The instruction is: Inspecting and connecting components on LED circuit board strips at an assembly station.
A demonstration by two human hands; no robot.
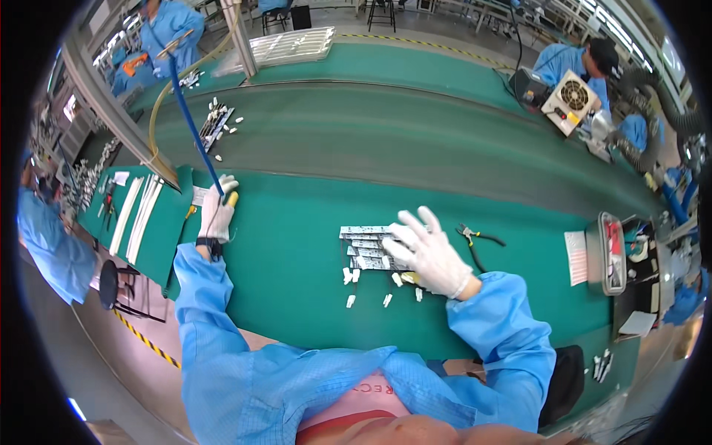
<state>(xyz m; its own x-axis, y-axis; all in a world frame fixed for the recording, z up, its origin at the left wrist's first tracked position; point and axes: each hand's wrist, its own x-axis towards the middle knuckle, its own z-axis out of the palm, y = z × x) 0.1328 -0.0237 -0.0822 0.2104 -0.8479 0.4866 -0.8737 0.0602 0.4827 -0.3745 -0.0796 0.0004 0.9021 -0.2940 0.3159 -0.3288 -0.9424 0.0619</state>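
Observation:
My left hand [216,213], in a white glove with a yellow fingertip cover and a dark band at the wrist, is at the left far edge of the green mat. The lower end of a blue tube [194,130] overlaps its fingers; whether they grip it is unclear. My right hand [434,256], also white-gloved, hovers open with spread fingers over the right end of a stack of silvery printed strips [362,243], hiding part of it. Small white connector-like pieces [350,302] lie scattered in front of the strips. Side cutters [469,236] with black handles rest right of that hand.
Long white strips [136,221] and pliers [108,204] lie on a side mat at left. A conveyor belt [334,137] runs behind. A metal tray [608,252] and a paper sheet [575,258] are at right. A fan unit [571,102] stands near a co-worker.

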